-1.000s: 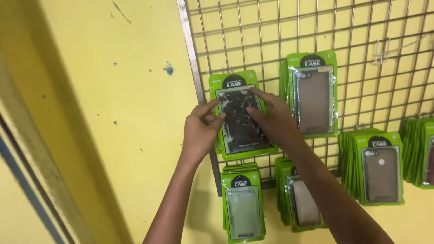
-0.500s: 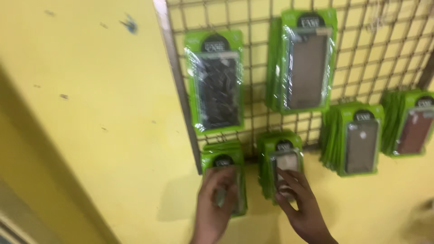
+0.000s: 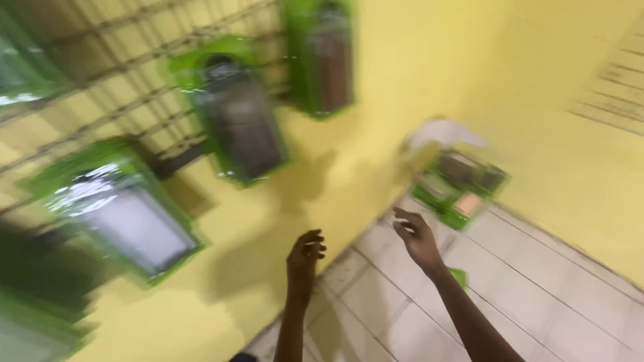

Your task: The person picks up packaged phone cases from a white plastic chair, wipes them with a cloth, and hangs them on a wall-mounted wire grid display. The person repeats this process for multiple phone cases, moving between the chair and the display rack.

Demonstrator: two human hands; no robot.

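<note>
The view is blurred by motion. My left hand (image 3: 305, 258) hangs in the air with loosely curled fingers and holds nothing. My right hand (image 3: 416, 238) is stretched out with fingers apart, empty, over the tiled floor. Green phone-case packs hang on a wire grid (image 3: 107, 87) on the yellow wall: one (image 3: 238, 127) above my left hand, another (image 3: 325, 57) further right, a third (image 3: 124, 214) at the left. A pile of green packs (image 3: 459, 191) lies on the floor by the wall, beyond my right hand.
The yellow wall (image 3: 402, 60) meets another yellow wall (image 3: 577, 167) at a corner. Pale floor tiles (image 3: 537, 295) fill the lower right. A small green scrap (image 3: 458, 276) lies on the floor near my right forearm.
Both hands have come off the hanging packs and dropped away from the grid. The camera has swung down and right, bringing the floor and the pile of packs into view.
</note>
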